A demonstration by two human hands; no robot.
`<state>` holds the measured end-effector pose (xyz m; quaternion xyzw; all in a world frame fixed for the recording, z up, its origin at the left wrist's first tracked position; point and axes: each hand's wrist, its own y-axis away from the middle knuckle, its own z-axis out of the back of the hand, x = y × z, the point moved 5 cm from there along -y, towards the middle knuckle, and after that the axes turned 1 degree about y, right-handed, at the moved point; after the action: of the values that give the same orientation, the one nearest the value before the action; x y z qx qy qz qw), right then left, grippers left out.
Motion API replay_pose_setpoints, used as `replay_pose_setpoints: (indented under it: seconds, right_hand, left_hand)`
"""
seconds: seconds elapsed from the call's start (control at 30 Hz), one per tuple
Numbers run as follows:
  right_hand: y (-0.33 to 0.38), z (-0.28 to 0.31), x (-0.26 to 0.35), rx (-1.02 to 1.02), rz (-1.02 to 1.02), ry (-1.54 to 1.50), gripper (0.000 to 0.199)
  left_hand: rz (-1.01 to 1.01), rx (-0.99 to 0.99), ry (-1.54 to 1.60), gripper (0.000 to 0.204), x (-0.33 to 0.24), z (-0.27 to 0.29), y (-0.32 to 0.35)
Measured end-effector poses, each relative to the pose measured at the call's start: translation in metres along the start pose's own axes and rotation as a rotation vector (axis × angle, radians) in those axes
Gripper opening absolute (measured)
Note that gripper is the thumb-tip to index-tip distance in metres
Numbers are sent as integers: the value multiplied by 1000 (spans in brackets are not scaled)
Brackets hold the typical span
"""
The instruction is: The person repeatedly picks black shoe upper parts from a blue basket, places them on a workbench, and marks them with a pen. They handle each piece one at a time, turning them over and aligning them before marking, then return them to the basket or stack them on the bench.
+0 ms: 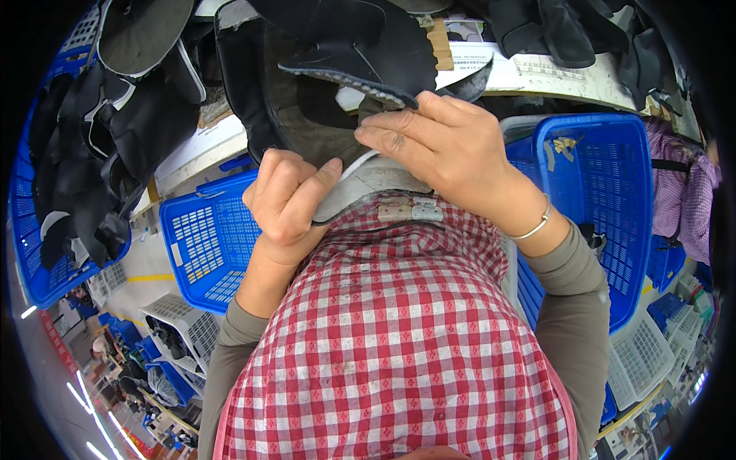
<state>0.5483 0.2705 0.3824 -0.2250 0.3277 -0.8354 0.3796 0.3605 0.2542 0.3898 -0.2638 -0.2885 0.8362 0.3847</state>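
A black leather boot upper (249,84) with a grey-brown inner lining is spread in front of me, its near part reaching over the table edge toward my apron. My left hand (287,195) is closed, thumb and bent fingers pinching the near grey edge with its white strip. On the other side, my right hand (437,146) has its thumb and fingers pressed together on the upper, beside a raised flap with a rough, pale ridged edge. Exactly what lies between the right fingertips is partly hidden. A bangle sits on my right wrist.
Black leather pieces hang over a blue basket (46,291) at left, and more (567,34) lie on the table at far right. Blue crates (172,222) (640,215) stand on both sides of me. White paper (552,73) covers part of the table.
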Motion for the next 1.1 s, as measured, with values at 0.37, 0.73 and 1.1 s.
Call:
replay_pose_setpoints:
  seconds: [0.37,0.73,1.1]
  right_hand:
    - [-5,12,0,99,114,-5,23]
    - [-19,3,-10,109,-126,-67,25]
    - [-33,-10,-7,294,-73,-208,47]
  left_hand:
    - [-36,18,-8,41,2,-2,-3]
    - [140,17,24,43,26,11,-16]
    - [-13,19,-51,40,31,30,-10]
